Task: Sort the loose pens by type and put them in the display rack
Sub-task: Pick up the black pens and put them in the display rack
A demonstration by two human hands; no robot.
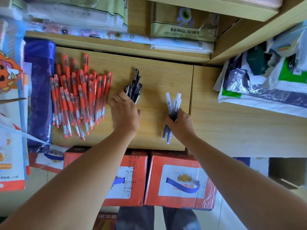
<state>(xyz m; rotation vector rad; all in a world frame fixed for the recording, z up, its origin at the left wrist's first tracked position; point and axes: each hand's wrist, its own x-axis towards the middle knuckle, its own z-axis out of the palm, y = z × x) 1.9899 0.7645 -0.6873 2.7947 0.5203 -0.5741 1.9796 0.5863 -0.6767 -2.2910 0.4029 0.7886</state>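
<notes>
A large pile of red gel pens [78, 98] lies on the left of a wooden board [159, 77]. In the middle of the board is a small bunch of black pens [134, 85]; my left hand [124, 112] lies over their near ends, fingers curled around them. My right hand [180, 123] grips a bundle of clear pens with dark barrels [173, 103], held upright over the board's right side, white caps pointing away from me. No display rack is in view.
A blue plastic bag [39, 90] lies left of the red pens. Shelves with packaged stationery [182, 30] run along the back. Plastic bags [265, 83] fill the table at right. Red cartons [179, 180] stand below the board's front edge.
</notes>
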